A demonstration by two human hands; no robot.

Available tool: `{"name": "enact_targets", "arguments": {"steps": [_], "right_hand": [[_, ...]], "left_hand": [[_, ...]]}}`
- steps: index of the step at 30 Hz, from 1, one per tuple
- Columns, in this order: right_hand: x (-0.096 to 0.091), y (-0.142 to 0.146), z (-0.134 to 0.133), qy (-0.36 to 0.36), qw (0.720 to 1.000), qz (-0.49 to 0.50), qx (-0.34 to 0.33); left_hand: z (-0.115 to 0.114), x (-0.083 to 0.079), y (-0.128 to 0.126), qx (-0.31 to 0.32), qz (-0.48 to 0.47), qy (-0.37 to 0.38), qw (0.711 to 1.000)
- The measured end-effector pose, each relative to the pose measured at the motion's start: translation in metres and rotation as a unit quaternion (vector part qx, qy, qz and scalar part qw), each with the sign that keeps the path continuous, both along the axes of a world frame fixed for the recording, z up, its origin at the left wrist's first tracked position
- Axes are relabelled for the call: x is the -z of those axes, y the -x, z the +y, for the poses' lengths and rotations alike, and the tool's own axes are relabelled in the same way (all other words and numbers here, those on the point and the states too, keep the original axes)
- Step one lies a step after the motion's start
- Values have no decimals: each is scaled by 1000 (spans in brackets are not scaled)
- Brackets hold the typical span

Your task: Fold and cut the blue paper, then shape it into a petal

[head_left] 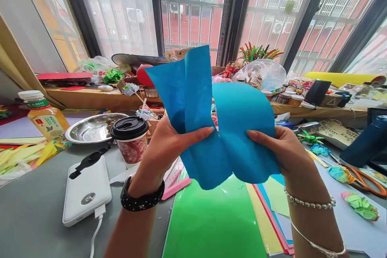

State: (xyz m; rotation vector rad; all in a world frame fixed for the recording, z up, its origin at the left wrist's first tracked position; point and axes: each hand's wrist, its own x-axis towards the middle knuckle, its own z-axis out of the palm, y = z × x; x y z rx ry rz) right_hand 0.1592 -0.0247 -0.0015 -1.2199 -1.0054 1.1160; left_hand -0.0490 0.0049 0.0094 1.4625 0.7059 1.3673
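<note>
Both hands hold up a blue sheet of paper (208,117) in front of me, above the table. My left hand (169,145) pinches its left part, thumb across the front; that side stands up in a folded flap. My right hand (278,149) grips the right part, which curls over into a rounded bend. Under the hands lies a green sheet (211,221) on a stack of coloured paper (272,209).
A paper cup with a black lid (131,139), a white power bank (87,189) with cable, a steel bowl (90,127) and a juice bottle (45,117) stand to the left. Orange-handled scissors (363,177) and small folded paper pieces (359,205) lie to the right. Craft clutter fills the window ledge (90,98).
</note>
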Motion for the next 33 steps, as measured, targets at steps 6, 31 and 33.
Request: {"name": "enact_targets", "arguments": {"steps": [6, 31, 33], "right_hand": [[1, 0, 0, -31, 999, 1, 11], [1, 6, 0, -73, 992, 99, 40], [1, 5, -1, -75, 991, 103, 37]], "left_hand": [[2, -1, -5, 81, 22, -5, 996], [13, 11, -28, 213, -126, 158, 956], [13, 12, -27, 203, -120, 152, 960]]}}
